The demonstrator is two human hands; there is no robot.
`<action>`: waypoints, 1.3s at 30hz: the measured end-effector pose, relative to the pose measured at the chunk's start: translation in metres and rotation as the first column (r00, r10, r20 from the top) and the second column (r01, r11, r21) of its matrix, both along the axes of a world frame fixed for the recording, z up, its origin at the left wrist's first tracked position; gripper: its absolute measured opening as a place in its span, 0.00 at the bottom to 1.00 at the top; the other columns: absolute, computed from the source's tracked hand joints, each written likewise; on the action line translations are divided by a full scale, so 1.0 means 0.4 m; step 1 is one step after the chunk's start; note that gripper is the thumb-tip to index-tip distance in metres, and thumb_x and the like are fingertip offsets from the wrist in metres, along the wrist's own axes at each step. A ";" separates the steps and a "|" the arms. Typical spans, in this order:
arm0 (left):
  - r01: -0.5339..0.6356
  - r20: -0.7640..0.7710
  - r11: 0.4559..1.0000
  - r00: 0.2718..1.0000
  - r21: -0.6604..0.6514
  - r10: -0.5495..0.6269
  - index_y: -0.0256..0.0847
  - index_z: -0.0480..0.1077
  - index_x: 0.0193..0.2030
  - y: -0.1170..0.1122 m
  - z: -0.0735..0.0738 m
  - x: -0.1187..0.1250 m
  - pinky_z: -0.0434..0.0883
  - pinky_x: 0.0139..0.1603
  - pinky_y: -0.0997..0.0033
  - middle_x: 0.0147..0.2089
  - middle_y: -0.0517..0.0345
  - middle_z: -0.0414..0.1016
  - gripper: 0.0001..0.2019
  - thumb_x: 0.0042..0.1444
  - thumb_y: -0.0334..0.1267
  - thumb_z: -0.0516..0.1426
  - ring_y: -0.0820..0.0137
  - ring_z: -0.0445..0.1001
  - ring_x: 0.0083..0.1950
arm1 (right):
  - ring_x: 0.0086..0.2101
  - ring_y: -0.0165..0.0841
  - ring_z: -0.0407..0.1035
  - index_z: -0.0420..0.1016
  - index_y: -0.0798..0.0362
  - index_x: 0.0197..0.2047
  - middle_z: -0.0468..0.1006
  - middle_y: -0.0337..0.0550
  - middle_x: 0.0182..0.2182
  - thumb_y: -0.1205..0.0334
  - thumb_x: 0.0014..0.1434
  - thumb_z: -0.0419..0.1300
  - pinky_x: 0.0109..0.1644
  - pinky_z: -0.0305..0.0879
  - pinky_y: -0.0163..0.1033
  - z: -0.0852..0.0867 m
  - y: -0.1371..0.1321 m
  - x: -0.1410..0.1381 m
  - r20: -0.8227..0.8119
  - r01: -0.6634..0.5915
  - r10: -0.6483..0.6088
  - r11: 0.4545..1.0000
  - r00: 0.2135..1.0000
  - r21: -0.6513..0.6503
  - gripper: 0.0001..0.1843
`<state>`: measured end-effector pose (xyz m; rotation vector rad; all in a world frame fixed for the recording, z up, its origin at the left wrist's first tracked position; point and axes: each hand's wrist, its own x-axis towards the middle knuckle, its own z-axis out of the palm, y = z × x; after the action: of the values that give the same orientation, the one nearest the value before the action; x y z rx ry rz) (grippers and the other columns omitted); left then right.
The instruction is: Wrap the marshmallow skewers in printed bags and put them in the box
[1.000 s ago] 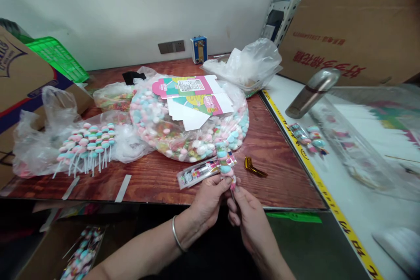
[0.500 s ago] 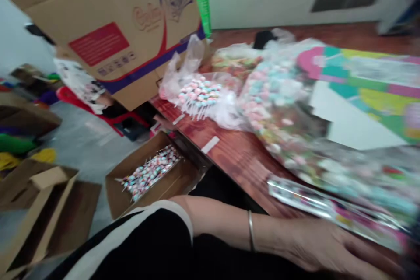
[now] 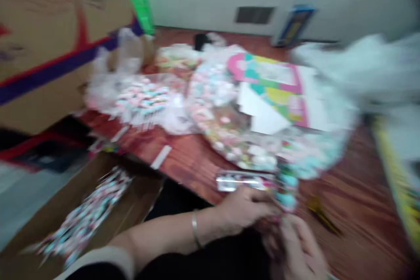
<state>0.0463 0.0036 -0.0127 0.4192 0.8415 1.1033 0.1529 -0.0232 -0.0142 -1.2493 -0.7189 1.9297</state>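
Note:
My left hand (image 3: 244, 210), with a bangle on the wrist, is closed at the lower end of a stack of teal sweets (image 3: 287, 190). My right hand (image 3: 303, 247) meets it there, fingers also closed on that lower end. Motion blur hides the exact grip and the wrapping. Beside my left hand lies a shiny silver wrapper (image 3: 241, 181) with a printed pattern. Behind the hands spreads a big clear bag of pastel sweets (image 3: 210, 92), with a colourful printed sheet (image 3: 278, 78) on top.
White-sticked lollipops (image 3: 142, 98) rest on plastic at the table's (image 3: 190, 162) left. An open carton (image 3: 138, 192) of similar sweets stands below the edge. A large cardboard box (image 3: 42, 30) rises at far left. Right are a yellow object (image 3: 323, 214) and white plastic (image 3: 370, 70).
The view has swung right. My left hand, earlier stretched along the silver wrapper, is now closed on the teal sweets, and my right hand has come into view beside it.

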 end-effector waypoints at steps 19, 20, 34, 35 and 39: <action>-0.097 -0.235 0.994 0.966 0.052 0.106 0.36 0.79 0.31 0.059 0.028 -0.059 0.68 0.37 0.75 0.29 0.56 0.77 0.14 0.39 0.42 0.71 0.73 0.72 0.32 | 0.41 0.41 0.66 0.77 0.50 0.38 0.75 0.49 0.39 0.59 0.60 0.53 0.49 0.62 0.47 -0.086 0.129 0.326 0.766 -0.328 -0.618 0.696 0.179 0.638 0.12; -0.091 -0.243 0.995 0.965 0.050 0.101 0.35 0.79 0.31 0.057 0.026 -0.056 0.68 0.37 0.75 0.30 0.56 0.77 0.14 0.39 0.42 0.71 0.73 0.72 0.32 | 0.40 0.40 0.66 0.77 0.50 0.35 0.75 0.48 0.38 0.59 0.59 0.54 0.48 0.62 0.46 -0.085 0.138 0.323 0.769 -0.335 -0.608 0.696 0.196 0.635 0.10; 0.048 -0.417 0.990 0.909 0.132 0.011 0.36 0.76 0.28 0.067 -0.002 -0.039 0.63 0.34 0.75 0.27 0.56 0.75 0.11 0.50 0.43 0.65 0.73 0.68 0.31 | 0.39 0.35 0.71 0.76 0.51 0.37 0.76 0.46 0.37 0.58 0.62 0.55 0.47 0.67 0.42 -0.059 0.129 0.315 0.652 -0.206 -0.688 0.621 0.320 0.756 0.10; 0.059 -0.432 0.989 0.902 0.135 0.006 0.36 0.76 0.28 0.068 -0.002 -0.038 0.63 0.34 0.75 0.27 0.56 0.75 0.11 0.50 0.43 0.64 0.73 0.67 0.31 | 0.38 0.35 0.71 0.76 0.51 0.37 0.76 0.45 0.36 0.58 0.62 0.55 0.46 0.67 0.42 -0.056 0.129 0.314 0.650 -0.197 -0.691 0.623 0.315 0.757 0.10; 0.107 -0.504 0.981 0.864 0.163 -0.010 0.37 0.75 0.28 0.070 -0.002 -0.039 0.60 0.31 0.76 0.26 0.58 0.73 0.12 0.53 0.44 0.62 0.74 0.65 0.29 | 0.37 0.35 0.70 0.74 0.51 0.35 0.75 0.45 0.35 0.57 0.62 0.54 0.44 0.66 0.41 -0.054 0.131 0.319 0.671 -0.202 -0.681 0.642 0.293 0.739 0.10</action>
<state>0.0305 0.0314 -0.0134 0.9125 1.1771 1.0317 0.2804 0.0292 -0.0357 -1.7035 -1.5321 0.2073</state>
